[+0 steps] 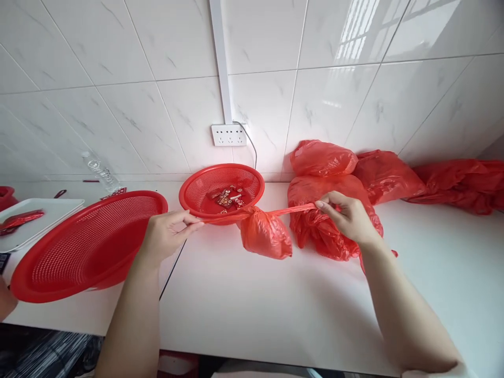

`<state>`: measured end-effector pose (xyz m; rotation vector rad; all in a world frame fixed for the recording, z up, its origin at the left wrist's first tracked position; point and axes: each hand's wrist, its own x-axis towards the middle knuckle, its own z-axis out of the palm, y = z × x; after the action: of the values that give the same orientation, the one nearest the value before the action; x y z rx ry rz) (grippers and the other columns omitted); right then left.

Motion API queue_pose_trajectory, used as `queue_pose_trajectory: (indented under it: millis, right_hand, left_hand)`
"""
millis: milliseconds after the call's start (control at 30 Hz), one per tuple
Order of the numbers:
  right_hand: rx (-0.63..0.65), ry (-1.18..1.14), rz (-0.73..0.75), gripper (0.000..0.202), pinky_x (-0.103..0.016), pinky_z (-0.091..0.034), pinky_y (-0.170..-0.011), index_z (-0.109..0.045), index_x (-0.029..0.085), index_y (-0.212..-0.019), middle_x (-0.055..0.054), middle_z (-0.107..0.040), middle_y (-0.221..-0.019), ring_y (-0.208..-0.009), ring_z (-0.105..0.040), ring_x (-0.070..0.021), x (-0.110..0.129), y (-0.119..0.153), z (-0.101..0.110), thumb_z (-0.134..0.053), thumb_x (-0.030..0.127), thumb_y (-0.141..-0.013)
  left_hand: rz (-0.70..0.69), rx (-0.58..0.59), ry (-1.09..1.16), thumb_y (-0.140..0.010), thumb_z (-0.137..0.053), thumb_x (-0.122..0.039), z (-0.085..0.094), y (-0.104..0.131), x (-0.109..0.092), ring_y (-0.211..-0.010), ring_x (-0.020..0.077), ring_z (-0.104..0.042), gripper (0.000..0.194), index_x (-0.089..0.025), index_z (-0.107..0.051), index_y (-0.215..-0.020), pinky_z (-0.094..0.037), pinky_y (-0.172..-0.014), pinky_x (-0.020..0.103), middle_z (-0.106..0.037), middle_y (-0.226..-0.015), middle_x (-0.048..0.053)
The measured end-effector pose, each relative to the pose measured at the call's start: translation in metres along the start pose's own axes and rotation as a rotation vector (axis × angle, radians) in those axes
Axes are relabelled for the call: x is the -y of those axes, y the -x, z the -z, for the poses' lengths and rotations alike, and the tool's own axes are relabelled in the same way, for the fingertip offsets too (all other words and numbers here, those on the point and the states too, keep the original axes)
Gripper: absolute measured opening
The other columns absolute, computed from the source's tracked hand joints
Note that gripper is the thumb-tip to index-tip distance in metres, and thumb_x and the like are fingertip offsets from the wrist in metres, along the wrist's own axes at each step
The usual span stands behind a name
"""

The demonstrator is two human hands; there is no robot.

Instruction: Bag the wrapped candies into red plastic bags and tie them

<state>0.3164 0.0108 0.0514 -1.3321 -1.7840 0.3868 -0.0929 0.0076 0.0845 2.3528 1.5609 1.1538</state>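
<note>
Hand on the left [167, 232] lightly closed, thumb and finger in a pinch on one twisted end of a small red bag [268, 236]; hand on the right [348, 216] pinched likewise on the other end. Both ends stretched sideways in a near-straight line, probably to keep the neck gathered tight and the load bunched below. Body of the bag rounded, between the two hands, just in front of the small basket [196, 189]; hard to tell whether hanging free or resting on the surface [244, 310].

In the small basket, loose red-and-gold pieces [226, 199], apparently kept from scattering by the rim. To the right, against the wall [260, 42], larger red bags [334, 186], one atop another, perhaps stacked to save room. To the left, a large basket [51, 268], seemingly aside to spare the middle. Farther out, a white tray [65, 207] under a red packet [23, 220], a clear bottle [101, 172], part of another person's arm or hand [6, 302].
</note>
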Motion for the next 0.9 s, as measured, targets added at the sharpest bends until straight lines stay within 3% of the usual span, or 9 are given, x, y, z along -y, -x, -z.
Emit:
queue_pose_trajectory:
  millis: [133,267,333,433,533,600,667,767,900]
  right_hand:
    - [0.028,0.06,-0.068,0.036,-0.03,-0.042,-0.063,-0.06,0.022,-0.077,-0.002,-0.062,-0.073,-0.067,-0.055,-0.0166,-0.017,0.01,0.008,-0.05,0.052,-0.093]
    - [0.192,0.165,-0.072,0.041,-0.032,-0.045,-0.064,-0.067,0.023,-0.078,-0.003,-0.066,-0.076,-0.069,-0.059,-0.0194,-0.011,0.011,0.014,-0.043,0.052,-0.096]
    - [0.168,0.223,-0.027,0.043,-0.036,-0.047,-0.074,-0.07,0.023,-0.085,-0.006,-0.069,-0.091,-0.084,-0.063,-0.0234,0.001,0.013,0.01,-0.039,0.049,-0.098]
    - [0.152,0.247,0.049,0.04,-0.041,-0.046,-0.091,-0.068,0.021,-0.107,-0.01,-0.068,-0.114,-0.105,-0.061,-0.0272,0.025,0.025,-0.018,-0.041,0.05,-0.097]
    - [0.361,0.265,0.099,0.06,-0.042,-0.048,-0.09,-0.05,0.018,-0.136,-0.015,-0.062,-0.128,-0.108,-0.062,-0.0302,0.043,0.044,-0.063,-0.055,0.055,-0.089]
    - [0.461,0.355,0.088,0.061,-0.041,-0.049,-0.085,-0.044,0.017,-0.141,-0.017,-0.061,-0.128,-0.105,-0.063,-0.0314,0.047,0.054,-0.085,-0.06,0.042,-0.087]
    - [0.55,0.369,0.096,0.046,-0.034,-0.05,-0.075,-0.05,0.019,-0.134,-0.013,-0.066,-0.115,-0.094,-0.066,-0.0262,0.047,0.062,-0.088,-0.052,0.021,-0.089]
    - [0.607,0.247,0.157,0.04,-0.028,-0.047,-0.067,-0.059,0.022,-0.118,-0.007,-0.069,-0.099,-0.081,-0.065,-0.0193,0.047,0.072,-0.052,-0.041,0.006,-0.086]
    - [0.53,0.153,0.027,0.037,-0.036,-0.051,-0.067,-0.063,0.028,-0.106,-0.007,-0.07,-0.093,-0.079,-0.066,-0.0222,0.027,0.108,0.046,-0.044,0.006,-0.082]
  left_hand:
    - [0.165,0.14,0.067,-0.078,-0.068,-0.043,-0.012,0.008,0.006,-0.077,0.019,-0.067,0.02,-0.023,-0.073,-0.075,-0.053,-0.072,0.027,-0.075,-0.079,0.0]
    - [0.292,0.543,0.213,-0.075,-0.068,-0.05,-0.025,0.002,0.004,-0.09,0.0245,-0.067,0.028,-0.024,-0.076,-0.085,-0.053,-0.083,0.033,-0.075,-0.092,0.004]
    - [0.331,0.636,0.371,-0.072,-0.071,-0.053,-0.031,-0.001,0.007,-0.102,0.0283,-0.065,0.036,-0.024,-0.076,-0.094,-0.052,-0.091,0.038,-0.074,-0.105,0.007]
    - [0.376,0.502,0.582,-0.078,-0.064,-0.058,-0.05,-0.001,0.02,-0.102,0.0284,-0.065,0.045,-0.019,-0.074,-0.098,-0.051,-0.093,0.04,-0.072,-0.105,0.011]
    - [0.431,0.342,0.657,-0.082,-0.06,-0.058,-0.081,0.006,0.038,-0.082,0.0218,-0.065,0.045,-0.015,-0.069,-0.091,-0.054,-0.081,0.035,-0.069,-0.086,0.009]
    - [0.478,0.334,0.637,-0.079,-0.062,-0.059,-0.103,0.014,0.049,-0.076,0.0195,-0.064,0.046,-0.015,-0.068,-0.089,-0.054,-0.076,0.032,-0.067,-0.078,0.006]
    - [0.497,0.346,0.607,-0.076,-0.065,-0.06,-0.12,0.022,0.059,-0.075,0.0199,-0.064,0.047,-0.014,-0.068,-0.087,-0.054,-0.076,0.033,-0.066,-0.075,0.006]
    - [0.509,0.352,0.597,-0.074,-0.063,-0.065,-0.134,0.029,0.068,-0.077,0.0213,-0.065,0.052,-0.014,-0.069,-0.085,-0.054,-0.077,0.034,-0.068,-0.077,0.008]
    - [0.5,0.346,0.554,-0.077,-0.058,-0.067,-0.138,0.03,0.075,-0.077,0.0204,-0.065,0.055,-0.015,-0.07,-0.089,-0.053,-0.076,0.032,-0.07,-0.079,0.007]
